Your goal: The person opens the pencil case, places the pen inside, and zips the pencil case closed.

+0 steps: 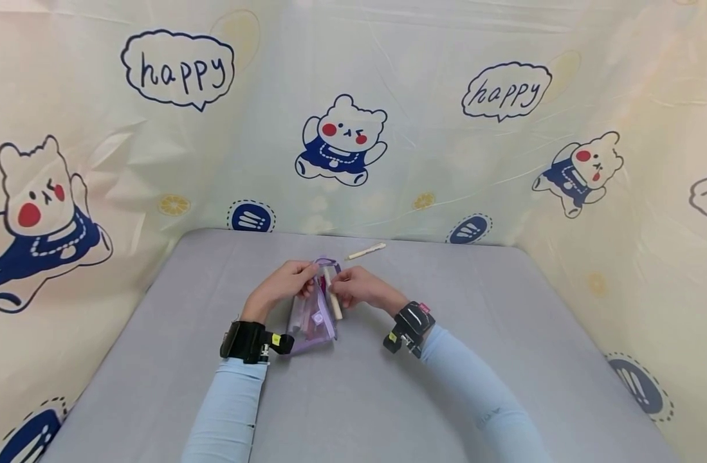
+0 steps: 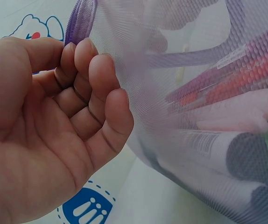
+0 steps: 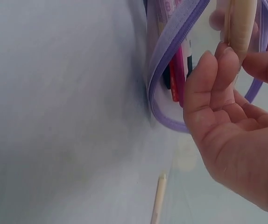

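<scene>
A purple mesh zip pouch [image 1: 314,333] stands on the table between the hands, its mouth open. My left hand [image 1: 286,281] pinches the zipper edge [image 2: 80,21] between thumb and fingers. In my right hand [image 1: 361,287] a cream-coloured pen [image 1: 334,305] is pinched by thumb and fingertips. That pen overlaps the pouch's mouth in the right wrist view. Through the mesh, the left wrist view shows a purple pen [image 2: 208,77] and a white tube with a dark cap [image 2: 246,156]. A pink pen [image 3: 178,79] shows inside the opening.
Another cream pen [image 1: 366,251] lies on the grey table [image 1: 475,308], beyond the right hand near the back edge. A printed cloth [image 1: 417,167] with bears rises behind the table and along both sides.
</scene>
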The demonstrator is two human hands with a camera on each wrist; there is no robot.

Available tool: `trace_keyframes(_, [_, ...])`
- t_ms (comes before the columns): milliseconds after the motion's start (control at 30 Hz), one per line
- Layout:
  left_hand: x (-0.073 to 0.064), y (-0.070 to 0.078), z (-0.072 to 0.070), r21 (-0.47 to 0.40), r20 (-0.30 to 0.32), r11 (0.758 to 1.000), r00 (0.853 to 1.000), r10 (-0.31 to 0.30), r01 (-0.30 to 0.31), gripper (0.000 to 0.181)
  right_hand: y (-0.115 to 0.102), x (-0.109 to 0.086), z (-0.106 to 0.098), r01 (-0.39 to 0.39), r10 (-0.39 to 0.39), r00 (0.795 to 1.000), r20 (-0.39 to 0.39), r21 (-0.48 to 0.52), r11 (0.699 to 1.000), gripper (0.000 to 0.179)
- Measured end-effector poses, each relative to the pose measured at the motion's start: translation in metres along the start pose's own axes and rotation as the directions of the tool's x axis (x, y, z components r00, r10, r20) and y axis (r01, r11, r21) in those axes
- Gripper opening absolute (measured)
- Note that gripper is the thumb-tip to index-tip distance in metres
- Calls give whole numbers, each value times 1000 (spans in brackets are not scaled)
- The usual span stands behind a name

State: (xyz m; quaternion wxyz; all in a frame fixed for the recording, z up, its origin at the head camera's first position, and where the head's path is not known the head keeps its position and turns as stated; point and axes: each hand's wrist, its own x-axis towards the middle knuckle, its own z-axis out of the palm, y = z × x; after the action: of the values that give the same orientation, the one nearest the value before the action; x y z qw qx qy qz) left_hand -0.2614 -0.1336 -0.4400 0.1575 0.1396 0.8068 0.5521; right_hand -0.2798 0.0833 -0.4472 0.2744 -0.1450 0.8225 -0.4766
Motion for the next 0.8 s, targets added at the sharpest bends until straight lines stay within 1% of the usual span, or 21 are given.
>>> trace_keyframes(100, [-1, 0, 0, 1, 1, 1000, 1000, 2, -2, 35, -2, 0, 3, 19, -20, 999, 27, 40, 999, 23])
trace_keyframes(200, [-1, -1, 0, -1, 0, 1000, 1000, 4, -4, 34, -2, 1, 6, 40, -47, 997, 59, 110, 993, 25])
trace_keyframes(267, [-1, -1, 0, 2, 1, 1000, 1000, 6, -6, 34, -1, 1, 8, 50, -62, 995, 72, 155, 987, 27])
trace_keyframes(333, [-1, -1, 0, -3, 1, 1000, 1000, 1, -1, 34, 0, 1, 8, 56, -70, 995, 75, 176, 983, 28])
trace_keyframes(500, [-1, -2, 0, -11, -3, 1000, 1000, -9, 9, 34, 1, -2, 6, 68, -77, 996, 54, 153, 986, 28])
trace_keyframes(700, [-1, -1, 0, -11, -8, 1000, 1000, -5, 5, 33, 0, -6, -4, 100, -108, 994, 29, 203, 974, 32])
trace_keyframes(800, [-1, 0, 0, -13, -9, 1000, 1000, -4, 4, 33, 0, -6, -10, 125, -131, 991, 21, 182, 975, 33])
